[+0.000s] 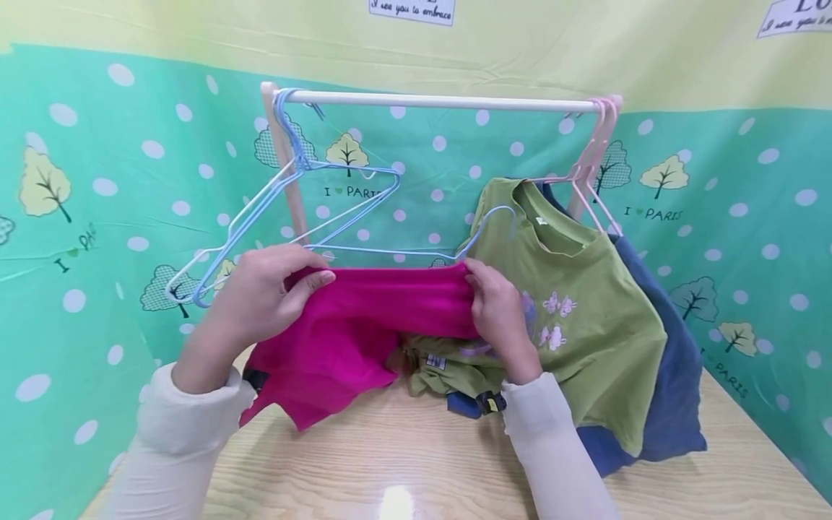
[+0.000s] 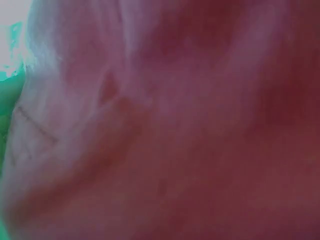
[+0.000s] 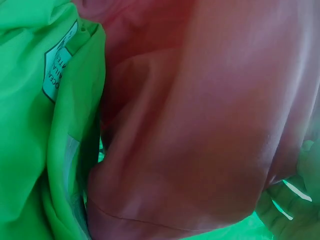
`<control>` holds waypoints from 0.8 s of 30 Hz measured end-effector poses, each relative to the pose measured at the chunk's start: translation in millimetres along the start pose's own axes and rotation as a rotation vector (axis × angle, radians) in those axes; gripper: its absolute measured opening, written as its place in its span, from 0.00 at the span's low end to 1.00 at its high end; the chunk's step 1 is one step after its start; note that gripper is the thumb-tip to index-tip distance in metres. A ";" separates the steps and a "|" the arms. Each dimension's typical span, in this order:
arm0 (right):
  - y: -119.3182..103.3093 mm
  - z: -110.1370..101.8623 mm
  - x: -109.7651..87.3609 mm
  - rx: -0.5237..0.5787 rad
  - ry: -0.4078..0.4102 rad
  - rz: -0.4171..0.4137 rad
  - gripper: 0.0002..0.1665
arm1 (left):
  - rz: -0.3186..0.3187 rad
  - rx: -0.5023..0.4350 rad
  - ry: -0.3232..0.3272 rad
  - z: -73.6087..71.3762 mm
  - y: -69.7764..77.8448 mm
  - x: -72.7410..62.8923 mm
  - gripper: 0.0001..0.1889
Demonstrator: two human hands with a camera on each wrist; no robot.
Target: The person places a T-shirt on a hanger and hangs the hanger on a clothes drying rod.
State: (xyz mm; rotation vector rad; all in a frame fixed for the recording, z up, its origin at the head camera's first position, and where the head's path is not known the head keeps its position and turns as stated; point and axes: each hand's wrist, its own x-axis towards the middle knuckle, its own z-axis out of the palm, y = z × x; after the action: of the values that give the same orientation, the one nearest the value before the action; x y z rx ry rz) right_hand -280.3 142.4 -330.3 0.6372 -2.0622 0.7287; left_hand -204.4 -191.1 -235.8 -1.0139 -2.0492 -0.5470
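Both hands hold up magenta shorts (image 1: pixel 390 296) by the waistband, stretched sideways above the table. My left hand (image 1: pixel 266 296) pinches the left end, thumb in front. At the right end, my right hand (image 1: pixel 497 307) grips the band between thumb and fingers. A thin blue hanger (image 1: pixel 484 220) shows behind the waistband, its curved end rising by the right hand; the rest is partly hidden. Reddish-looking cloth of the shorts (image 2: pixel 175 135) fills most of the left wrist view. In the right wrist view, fingers (image 3: pixel 280 212) appear beside the shorts (image 3: pixel 200 135).
Blue hangers (image 1: pixel 295 170) hang at the left of a white rod (image 1: pixel 429 100). On pink hangers (image 1: pixel 588 166) at the right hang a green shirt (image 1: pixel 578 289) and a dark blue garment (image 1: pixel 672 375). Green cloth with a label (image 1: pixel 435 362) lies behind the shorts on the wooden table (image 1: pixel 364 469).
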 end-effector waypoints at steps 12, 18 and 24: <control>8.1 2.6 -1.7 -0.016 -0.022 0.012 0.10 | 0.131 -0.151 -0.178 -4.4 0.9 7.1 0.12; 7.3 4.3 -3.9 -0.039 0.000 0.012 0.12 | 0.147 -0.212 -0.247 -5.5 1.2 7.9 0.11; 3.1 7.3 -5.7 -0.074 0.016 0.006 0.14 | 0.110 -0.296 -0.351 -11.6 2.4 8.5 0.11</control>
State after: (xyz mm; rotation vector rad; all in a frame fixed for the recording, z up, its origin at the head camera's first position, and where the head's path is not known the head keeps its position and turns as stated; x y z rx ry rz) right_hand -283.3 140.5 -339.5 0.5814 -2.0671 0.6556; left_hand -200.5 -193.2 -222.0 -1.4762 -2.2389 -0.6652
